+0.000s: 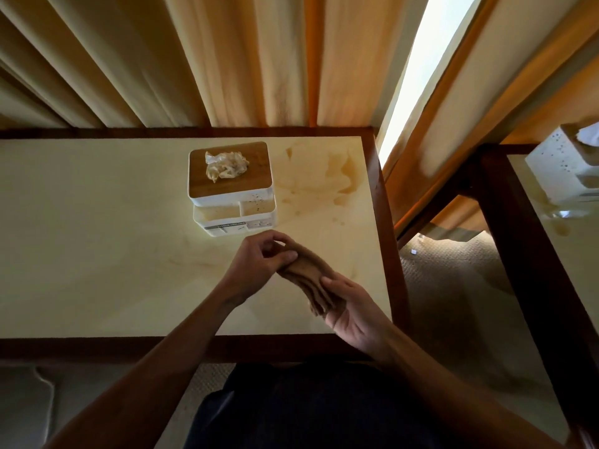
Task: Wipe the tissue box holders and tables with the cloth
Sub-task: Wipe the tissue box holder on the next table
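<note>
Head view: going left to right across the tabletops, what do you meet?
Tissue box holder → stained patch of the near table → curtain gap → second table → second holder.

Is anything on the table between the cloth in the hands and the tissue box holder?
Nothing visible. The cloth, held by the left hand and right hand, hangs just in front of the tissue box holder, with only bare table between. Stains lie right of the holder.
</note>
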`<state>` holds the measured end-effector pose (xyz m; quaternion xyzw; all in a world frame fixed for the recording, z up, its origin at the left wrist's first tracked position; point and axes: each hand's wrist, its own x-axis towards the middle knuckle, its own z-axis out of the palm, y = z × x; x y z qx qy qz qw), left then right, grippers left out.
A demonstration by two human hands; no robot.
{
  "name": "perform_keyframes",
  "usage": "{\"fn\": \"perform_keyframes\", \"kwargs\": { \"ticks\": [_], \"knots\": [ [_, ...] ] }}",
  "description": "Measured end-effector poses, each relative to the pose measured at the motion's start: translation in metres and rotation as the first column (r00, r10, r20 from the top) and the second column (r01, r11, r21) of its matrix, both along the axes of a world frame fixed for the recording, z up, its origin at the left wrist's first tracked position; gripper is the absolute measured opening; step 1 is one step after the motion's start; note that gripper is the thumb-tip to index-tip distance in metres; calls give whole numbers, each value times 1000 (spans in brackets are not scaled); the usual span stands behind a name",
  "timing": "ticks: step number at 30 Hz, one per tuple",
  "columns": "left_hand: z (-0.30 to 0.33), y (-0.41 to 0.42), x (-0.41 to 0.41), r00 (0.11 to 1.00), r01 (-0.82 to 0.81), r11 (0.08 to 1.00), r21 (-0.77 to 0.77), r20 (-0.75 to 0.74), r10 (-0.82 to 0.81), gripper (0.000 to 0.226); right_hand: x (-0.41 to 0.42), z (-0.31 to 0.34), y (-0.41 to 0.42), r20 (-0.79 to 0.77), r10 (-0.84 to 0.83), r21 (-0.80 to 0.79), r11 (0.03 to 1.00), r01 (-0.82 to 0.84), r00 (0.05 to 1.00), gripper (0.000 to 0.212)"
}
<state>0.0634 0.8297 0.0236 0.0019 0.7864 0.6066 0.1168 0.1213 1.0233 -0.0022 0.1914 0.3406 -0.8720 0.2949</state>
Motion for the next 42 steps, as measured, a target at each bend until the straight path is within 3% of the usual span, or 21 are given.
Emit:
{"fn": "perform_keyframes", "kwargs": {
  "ticks": [3, 9, 12, 15, 19, 22, 23, 25, 28, 30, 33, 37, 42],
  "knots": [
    [6, -7, -3, 998, -60, 998, 32, 25, 60, 17, 4, 3, -15, 90, 63, -40, 997, -60, 994, 64],
    [7, -32, -10, 975, -214, 976, -27, 48, 215, 12, -8, 22, -43, 125, 25, -38, 999, -20, 992, 48],
    [16, -46, -19, 981, -192, 978, -75, 9, 194, 16, -19, 39, -60, 101, -35, -24, 999, 37, 994, 45],
    [30, -63, -37, 979, -185, 967, -175, -120, 165, 22, -33, 58, -75, 115, -112, 11, 994, 111, 987, 43],
    [60, -93, -71, 894, -307, 913, -270, -411, 179, 18, -58, 85, -89, 170, -243, 43, 970, 239, 955, 28],
    [81, -112, -100, 855, -291, 877, -383, -516, 58, 25, -77, 99, -99, 173, -329, 80, 944, 320, 929, 27],
    [85, -116, -111, 880, -219, 865, -452, -475, -26, 37, -82, 103, -103, 164, -338, 102, 940, 325, 927, 26],
    [85, -125, -133, 944, 36, 809, -587, -246, -220, 77, -91, 109, -114, 163, -339, 158, 936, 315, 927, 23],
    [74, -136, -164, 883, 326, 573, -752, 25, -469, 130, -102, 114, -130, 213, -325, 244, 931, 272, 921, 18],
    [65, -140, -177, 829, 425, 416, -804, 161, -536, 141, -110, 115, -139, 239, -323, 291, 924, 249, 916, 10],
    [56, -142, -183, 781, 473, 305, -826, 233, -580, 146, -121, 113, -148, 252, -329, 317, 917, 243, 910, 10],
    [45, -145, -181, 777, 385, 297, -874, 133, -616, 143, -139, 106, -158, 264, -312, 301, 926, 229, 913, 23],
    [32, -153, -168, 805, 293, 418, -860, -14, -593, 141, -147, 107, -172, 283, -251, 234, 954, 187, 926, 32]
  ]
}}
